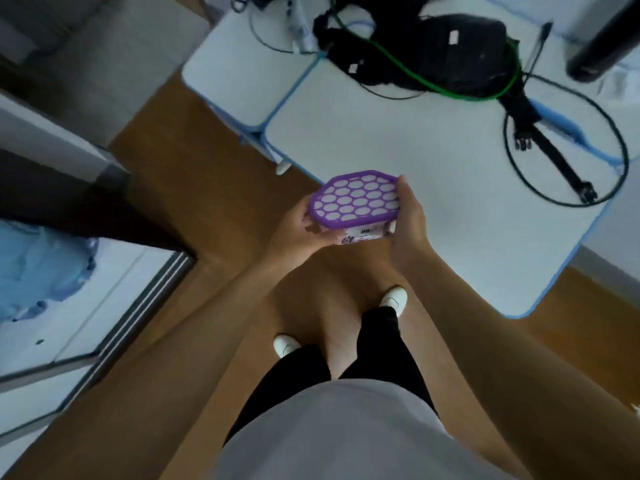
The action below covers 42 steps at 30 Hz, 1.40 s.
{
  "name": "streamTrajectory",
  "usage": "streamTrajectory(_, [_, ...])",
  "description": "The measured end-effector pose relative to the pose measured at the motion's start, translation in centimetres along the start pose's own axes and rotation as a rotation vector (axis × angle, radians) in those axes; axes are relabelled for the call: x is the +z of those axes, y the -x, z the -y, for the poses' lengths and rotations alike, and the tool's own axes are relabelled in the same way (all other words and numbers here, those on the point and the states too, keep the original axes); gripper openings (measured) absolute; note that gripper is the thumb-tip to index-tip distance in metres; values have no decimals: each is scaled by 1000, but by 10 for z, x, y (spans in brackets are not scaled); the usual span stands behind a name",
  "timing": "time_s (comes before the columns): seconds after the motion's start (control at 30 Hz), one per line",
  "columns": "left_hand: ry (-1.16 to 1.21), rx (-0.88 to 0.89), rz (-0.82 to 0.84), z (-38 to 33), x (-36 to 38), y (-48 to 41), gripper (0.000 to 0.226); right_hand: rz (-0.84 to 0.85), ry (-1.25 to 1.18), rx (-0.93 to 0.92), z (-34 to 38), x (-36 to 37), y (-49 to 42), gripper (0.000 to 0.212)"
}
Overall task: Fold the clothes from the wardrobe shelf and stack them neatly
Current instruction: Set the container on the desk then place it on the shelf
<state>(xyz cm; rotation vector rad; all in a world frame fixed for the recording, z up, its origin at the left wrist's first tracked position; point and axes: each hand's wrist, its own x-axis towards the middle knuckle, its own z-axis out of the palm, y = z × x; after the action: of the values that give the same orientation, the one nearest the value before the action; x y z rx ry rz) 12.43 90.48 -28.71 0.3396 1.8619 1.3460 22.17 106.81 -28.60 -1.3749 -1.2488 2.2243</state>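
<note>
Two hands hold one box between them at the centre. The left hand (298, 226) curls under and round its near left side; the right hand (410, 216) clasps the right side, thumb along the lid's edge. The box is a white tub with a purple honeycomb lid (356, 199), tilted slightly, held above the floor just off the near corner of the table and touching no surface.

The clothes sit well apart at 9 o'clock: one rumpled pale-blue heap (38, 268) on a white wardrobe shelf (86, 299), behind the metal sliding-door track (138, 306). How many garments are in the heap cannot be told.

Two white tables with blue edges stand edge to edge: a small one (242, 74) at 11 o'clock and a large one (415, 161) from 12 to 3 o'clock. The large table's near half is bare. Its far part carries one black bag (460, 46), one green cable (450, 93) looped round it, one black strap (554, 157) with buckles and thin black cable loops. One dark cylinder (602, 36), blurred, stands at 1 o'clock.

Wooden floor (194, 161) runs as an open strip between wardrobe and tables. Two white shoes (393, 299) (285, 344) stand on it at 6 o'clock
</note>
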Motion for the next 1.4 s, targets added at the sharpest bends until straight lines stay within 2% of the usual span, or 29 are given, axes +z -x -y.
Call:
streamTrajectory(0.07, [82, -17, -56, 2, -49, 32, 72, 64, 7, 8, -5, 56, 24, 30])
streamTrajectory(0.17, [230, -2, -100, 3, -123, 90, 53, 177, -9, 53, -14, 145, 72, 36])
streamTrajectory(0.3, [424, 112, -224, 5, -221, 173, 63, 341, 37, 84, -34, 256, 140, 51])
streamTrajectory(0.4, [538, 201, -309, 2, -284, 233, 60, 455, 95, 97, -45, 329, 190, 44])
streamTrajectory(0.47, [653, 238, -412, -2, -320, 267, 60, 531, 159, 87, -53, 373, 222, 46])
streamTrajectory(0.53, [685, 255, -503, -9, -347, 290, 53, 607, 221, 76, -62, 407, 246, 53])
streamTrajectory(0.67, [699, 267, -681, -23, -391, 331, 33, 764, 303, 144, -74, 463, 286, 50])
streamTrajectory(0.73, [708, 276, -784, -27, -419, 353, 32, 881, 358, 185, -74, 496, 307, 46])
streamTrajectory(0.83, [718, 287, -877, -32, -463, 381, 35, 1034, 487, 178, -69, 547, 332, 51])
streamTrajectory(0.93, [743, 304, -962, -41, -510, 401, 30, 1169, 572, 100, -64, 597, 348, 60])
streamTrajectory(1.0, [760, 309, -1003, -48, -545, 412, 35, 1268, 605, 34, -60, 633, 360, 59])
streamTrajectory(1.1, [755, 326, -1052, -65, -594, 424, 42, 1310, 659, -166, -53, 684, 379, 44])
streamTrajectory(1.2, [740, 340, -1115, -83, -639, 429, 37, 1297, 567, -409, -49, 735, 392, 22])
streamTrajectory(1.23, [730, 341, -1135, -87, -654, 429, 37, 1300, 543, -505, -47, 751, 395, 22])
streamTrajectory(1.3, [707, 339, -1172, -92, -682, 428, 39, 1337, 541, -662, -45, 781, 398, 32])
streamTrajectory(1.4, [701, 324, -1199, -98, -718, 427, 43, 1374, 621, -790, -40, 815, 405, 43])
